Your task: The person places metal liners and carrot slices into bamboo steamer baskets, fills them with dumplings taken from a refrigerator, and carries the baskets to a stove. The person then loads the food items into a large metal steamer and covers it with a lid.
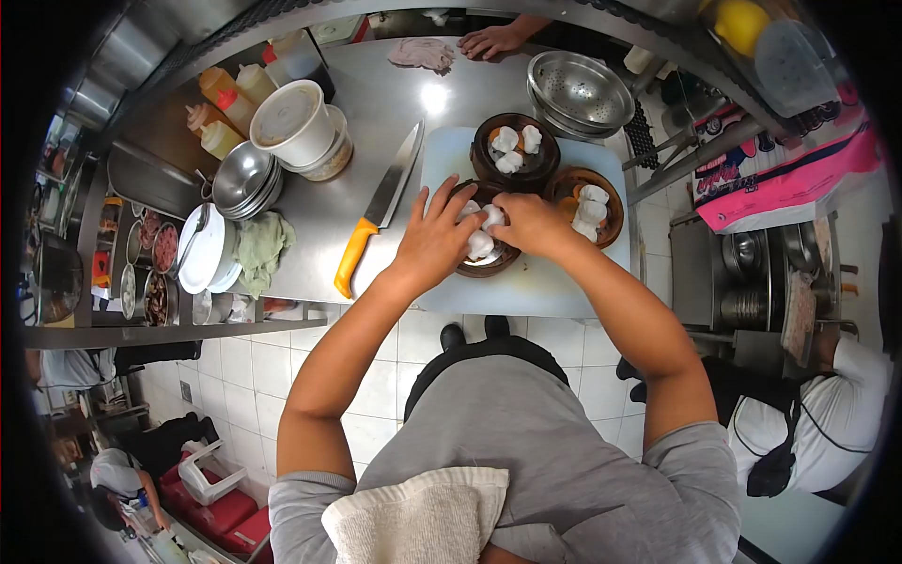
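Left on the pale-blue plastic board (554, 287), a round dark-brown bowl (486, 271) of rounded white lumps (480, 247) faces up. The left hand (434, 240) spreads over its left side, the right hand (532, 226) bunches its fingers inside; either's grip is unclear.

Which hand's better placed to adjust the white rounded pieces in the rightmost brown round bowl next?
Right, likely: the right hand is nearer that bowl; the left hand is farther left.
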The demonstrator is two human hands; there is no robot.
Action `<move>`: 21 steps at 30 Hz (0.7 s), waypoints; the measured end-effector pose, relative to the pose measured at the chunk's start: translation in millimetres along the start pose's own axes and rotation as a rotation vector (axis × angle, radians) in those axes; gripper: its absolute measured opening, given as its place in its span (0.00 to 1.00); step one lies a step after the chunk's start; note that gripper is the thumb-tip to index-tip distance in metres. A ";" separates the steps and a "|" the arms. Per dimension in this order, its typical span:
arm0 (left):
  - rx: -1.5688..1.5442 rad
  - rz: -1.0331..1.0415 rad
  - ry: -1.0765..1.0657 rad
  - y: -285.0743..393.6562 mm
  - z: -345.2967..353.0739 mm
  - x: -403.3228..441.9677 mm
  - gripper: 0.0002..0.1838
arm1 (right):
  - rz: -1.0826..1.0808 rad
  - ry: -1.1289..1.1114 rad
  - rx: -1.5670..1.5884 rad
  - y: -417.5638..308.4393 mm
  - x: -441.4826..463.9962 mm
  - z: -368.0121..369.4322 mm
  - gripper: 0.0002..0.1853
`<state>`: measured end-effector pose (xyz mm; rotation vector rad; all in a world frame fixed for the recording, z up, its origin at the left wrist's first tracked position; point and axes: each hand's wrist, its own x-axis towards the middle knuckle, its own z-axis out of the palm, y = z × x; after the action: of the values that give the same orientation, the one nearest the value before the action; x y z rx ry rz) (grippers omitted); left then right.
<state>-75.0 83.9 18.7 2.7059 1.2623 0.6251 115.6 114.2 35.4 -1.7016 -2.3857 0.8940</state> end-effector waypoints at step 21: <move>-0.088 -0.018 0.039 93.2 32.1 93.0 0.19 | 0.260 0.437 -0.141 124.4 -42.3 -51.4 0.23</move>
<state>57.8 95.6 43.0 2.6214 1.2353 0.7164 256.1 124.4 27.3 -2.0385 -2.0108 0.3273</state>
